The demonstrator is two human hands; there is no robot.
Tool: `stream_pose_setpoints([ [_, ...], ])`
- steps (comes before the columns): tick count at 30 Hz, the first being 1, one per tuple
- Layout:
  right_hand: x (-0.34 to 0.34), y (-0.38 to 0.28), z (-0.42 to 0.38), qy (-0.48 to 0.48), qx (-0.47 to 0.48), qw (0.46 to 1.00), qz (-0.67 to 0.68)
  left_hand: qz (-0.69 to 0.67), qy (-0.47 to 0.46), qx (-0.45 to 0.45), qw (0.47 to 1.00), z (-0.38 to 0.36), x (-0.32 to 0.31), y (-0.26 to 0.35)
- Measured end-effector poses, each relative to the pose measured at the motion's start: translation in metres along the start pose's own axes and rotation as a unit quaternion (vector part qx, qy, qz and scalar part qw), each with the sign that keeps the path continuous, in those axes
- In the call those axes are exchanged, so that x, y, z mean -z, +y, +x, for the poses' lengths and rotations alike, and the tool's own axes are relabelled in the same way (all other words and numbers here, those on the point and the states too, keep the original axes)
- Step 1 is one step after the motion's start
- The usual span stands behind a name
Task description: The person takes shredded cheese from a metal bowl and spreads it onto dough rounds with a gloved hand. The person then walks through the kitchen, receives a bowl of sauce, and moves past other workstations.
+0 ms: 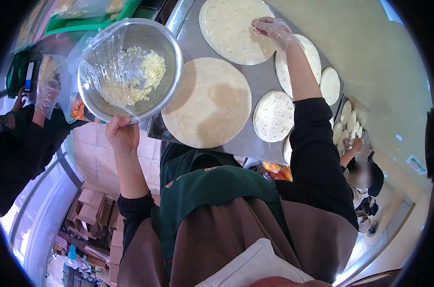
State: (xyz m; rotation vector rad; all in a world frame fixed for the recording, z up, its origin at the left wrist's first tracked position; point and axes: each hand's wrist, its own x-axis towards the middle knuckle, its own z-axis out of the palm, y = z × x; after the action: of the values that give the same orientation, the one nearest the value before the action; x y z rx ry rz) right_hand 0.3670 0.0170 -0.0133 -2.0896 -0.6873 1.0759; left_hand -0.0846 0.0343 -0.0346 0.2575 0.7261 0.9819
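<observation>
Gripping with the left hand (123, 137) the near rim of a round metal bowl (159, 96), turned mouth-up, equally broad every way, with pale shreds (152, 71) inside, just left of the nearer dough disc (208, 103). With the gloved right hand (275, 32), hovering above the farther dough disc (229, 31), fingers narrow, pointing leftward; cannot tell if pinching something.

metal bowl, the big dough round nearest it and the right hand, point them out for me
Metal bowl (155, 37): head view, on its bare inner wall.
Dough round (205, 102): head view, middle of its top face.
Right hand (276, 32): head view, middle of the hand.
</observation>
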Motion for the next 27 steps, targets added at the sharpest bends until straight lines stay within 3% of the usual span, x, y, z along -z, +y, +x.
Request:
stream_pose_setpoints([
  [3,0.010,0.015,0.007,-0.019,0.033,0.992,0.116,-0.002,0.004,0.000,1.000,-0.002,0.000,0.000],
  [7,0.030,0.031,0.029,0.039,0.027,0.992,0.117,0.006,0.018,0.003,1.000,-0.003,-0.010,-0.001],
  [9,0.037,0.038,0.042,0.055,0.041,0.997,0.042,0.011,0.007,0.001,1.000,-0.004,-0.007,-0.001],
  [12,0.045,0.044,0.052,0.024,0.070,0.997,-0.005,0.015,0.004,0.000,1.000,-0.005,-0.012,-0.003],
  [16,0.044,0.043,0.052,0.000,0.083,0.997,0.007,0.011,0.017,-0.006,1.000,-0.008,-0.018,-0.003],
  [27,0.054,0.045,0.054,0.051,0.031,0.997,0.042,0.005,0.017,-0.008,1.000,-0.009,-0.016,-0.008],
])
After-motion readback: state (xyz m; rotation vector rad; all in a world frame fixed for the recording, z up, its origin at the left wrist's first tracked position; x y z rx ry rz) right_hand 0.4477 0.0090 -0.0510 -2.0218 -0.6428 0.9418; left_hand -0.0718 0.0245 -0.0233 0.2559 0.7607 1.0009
